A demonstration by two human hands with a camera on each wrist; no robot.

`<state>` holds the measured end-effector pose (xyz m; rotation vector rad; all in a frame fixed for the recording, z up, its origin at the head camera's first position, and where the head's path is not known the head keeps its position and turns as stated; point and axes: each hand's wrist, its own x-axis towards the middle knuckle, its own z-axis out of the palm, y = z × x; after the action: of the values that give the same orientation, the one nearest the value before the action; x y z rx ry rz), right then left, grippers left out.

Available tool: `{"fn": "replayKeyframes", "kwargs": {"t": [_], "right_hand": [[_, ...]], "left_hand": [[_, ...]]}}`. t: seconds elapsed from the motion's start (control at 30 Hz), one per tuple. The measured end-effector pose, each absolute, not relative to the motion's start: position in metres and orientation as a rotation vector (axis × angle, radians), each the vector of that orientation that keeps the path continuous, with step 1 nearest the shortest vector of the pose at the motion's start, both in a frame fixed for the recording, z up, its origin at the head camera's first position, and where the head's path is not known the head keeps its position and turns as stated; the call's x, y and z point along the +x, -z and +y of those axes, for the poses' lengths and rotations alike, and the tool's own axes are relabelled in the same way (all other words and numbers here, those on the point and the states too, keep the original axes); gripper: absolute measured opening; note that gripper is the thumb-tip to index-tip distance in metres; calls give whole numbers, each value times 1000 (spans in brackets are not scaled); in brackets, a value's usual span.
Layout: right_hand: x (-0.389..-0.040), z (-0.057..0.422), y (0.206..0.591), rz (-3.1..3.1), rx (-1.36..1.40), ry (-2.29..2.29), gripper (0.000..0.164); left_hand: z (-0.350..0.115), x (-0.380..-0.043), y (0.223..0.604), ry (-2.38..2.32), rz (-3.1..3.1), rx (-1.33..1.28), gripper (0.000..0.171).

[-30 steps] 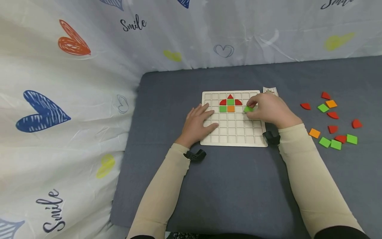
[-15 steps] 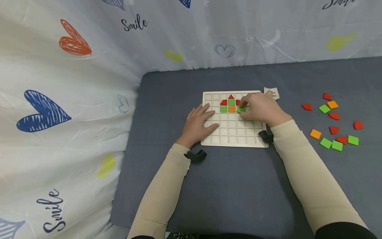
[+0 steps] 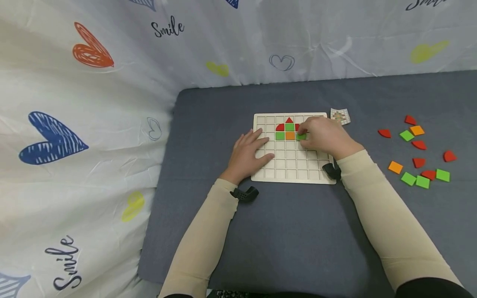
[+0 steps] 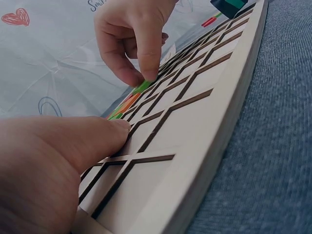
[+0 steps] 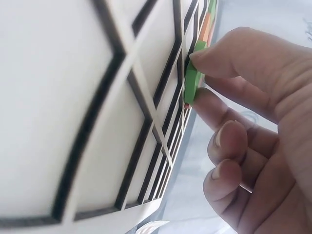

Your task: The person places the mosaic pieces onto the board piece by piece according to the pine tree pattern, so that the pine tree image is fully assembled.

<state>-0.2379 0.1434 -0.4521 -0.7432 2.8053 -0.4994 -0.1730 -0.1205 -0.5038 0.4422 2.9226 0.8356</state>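
A pale wooden grid board [image 3: 290, 165] lies on the grey table. My left hand [image 3: 244, 159] rests on its left side with the fingers spread. Between thumb and fingers, my right hand [image 3: 324, 134] pinches a green square tile [image 5: 194, 73] at the board, beside the orange tile [image 3: 290, 135]. In the right wrist view the tile stands a little proud of the grid, its other fingers loosely curled. Left of the orange tile sits another green tile [image 3: 280, 135]. Above them are a third green tile [image 3: 289, 127], a red triangle [image 3: 289, 120] and a red rounded piece [image 3: 280, 127]; another red piece is partly hidden by my right hand.
A small printed card [image 3: 340, 116] lies at the board's top right corner. Several loose red, green and orange pieces, among them an orange tile [image 3: 395, 167] and a red piece [image 3: 449, 156], are scattered on the table [image 3: 290, 231] at the right. A printed curtain [image 3: 238, 45] hangs behind.
My right hand has moved left across the board with the green tile, to the cell right of the orange tile. My left hand has stayed in place.
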Motion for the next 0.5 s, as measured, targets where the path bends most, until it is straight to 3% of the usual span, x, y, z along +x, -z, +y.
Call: {"fn": "replayKeyframes", "kwargs": {"t": [0.5], "right_hand": [[-235, 144, 455, 2796, -882, 488, 26]], "left_hand": [[-121, -172, 503, -833, 2912, 444, 60]]}}
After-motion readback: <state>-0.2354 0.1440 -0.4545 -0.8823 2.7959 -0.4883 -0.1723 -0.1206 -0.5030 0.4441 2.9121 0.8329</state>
